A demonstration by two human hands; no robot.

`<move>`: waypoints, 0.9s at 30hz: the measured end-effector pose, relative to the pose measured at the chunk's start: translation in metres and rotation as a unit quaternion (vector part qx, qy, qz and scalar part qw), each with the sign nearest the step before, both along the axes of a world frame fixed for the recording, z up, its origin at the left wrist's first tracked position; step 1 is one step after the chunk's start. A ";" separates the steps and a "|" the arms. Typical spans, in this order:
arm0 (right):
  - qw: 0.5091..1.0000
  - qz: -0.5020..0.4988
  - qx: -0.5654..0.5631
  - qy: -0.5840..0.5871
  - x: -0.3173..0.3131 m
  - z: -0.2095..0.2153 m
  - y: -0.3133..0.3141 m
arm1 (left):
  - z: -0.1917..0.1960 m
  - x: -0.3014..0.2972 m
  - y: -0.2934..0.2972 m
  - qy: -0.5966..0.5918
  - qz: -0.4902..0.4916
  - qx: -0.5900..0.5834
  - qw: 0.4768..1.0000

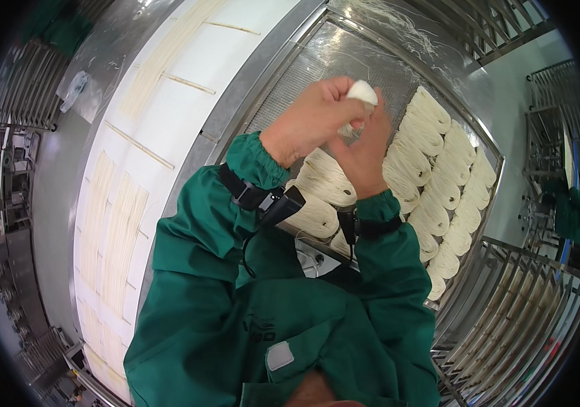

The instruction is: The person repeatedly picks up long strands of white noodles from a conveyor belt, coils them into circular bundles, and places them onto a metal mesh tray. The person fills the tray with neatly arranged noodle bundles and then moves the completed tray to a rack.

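Observation:
Above a metal mesh tray (283,91), my left hand (313,112) and my right hand (366,150) come together around a small bundle of pale noodles (362,92). Its white rounded end sticks out at the top between the fingers, and a bit of strands shows below. Both hands are closed on it, partly hiding it. Looped noodle bundles (429,176) lie in slanting rows on the tray's right side. Nearer to my left forearm are a few more noodle bundles (327,178).
A white conveyor belt (188,61) on the left carries flat noodle strands (124,237) and thin sticks (139,144). Loose noodle scraps (391,24) lie on the steel surface beyond the tray. A metal rack (513,312) of stacked trays stands at the near right.

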State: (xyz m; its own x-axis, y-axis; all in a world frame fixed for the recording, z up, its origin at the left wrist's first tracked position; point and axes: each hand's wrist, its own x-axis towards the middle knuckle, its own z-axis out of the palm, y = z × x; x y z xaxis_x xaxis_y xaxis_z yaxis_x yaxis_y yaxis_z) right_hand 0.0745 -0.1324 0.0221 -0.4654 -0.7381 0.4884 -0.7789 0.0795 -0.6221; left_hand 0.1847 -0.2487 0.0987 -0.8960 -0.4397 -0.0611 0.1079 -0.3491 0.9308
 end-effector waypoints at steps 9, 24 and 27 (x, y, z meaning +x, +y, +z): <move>0.962 -0.019 0.248 0.111 -0.028 -0.076 0.049 | -0.114 0.024 -0.086 -0.146 0.135 0.038 0.979; 0.998 -0.046 0.016 -0.039 -0.037 -0.054 0.092 | -0.100 -0.036 0.032 -0.113 -0.124 -0.334 0.928; 1.000 -0.006 0.025 -0.014 -0.032 -0.059 0.088 | -0.127 -0.043 0.026 -0.106 -0.020 -0.491 0.864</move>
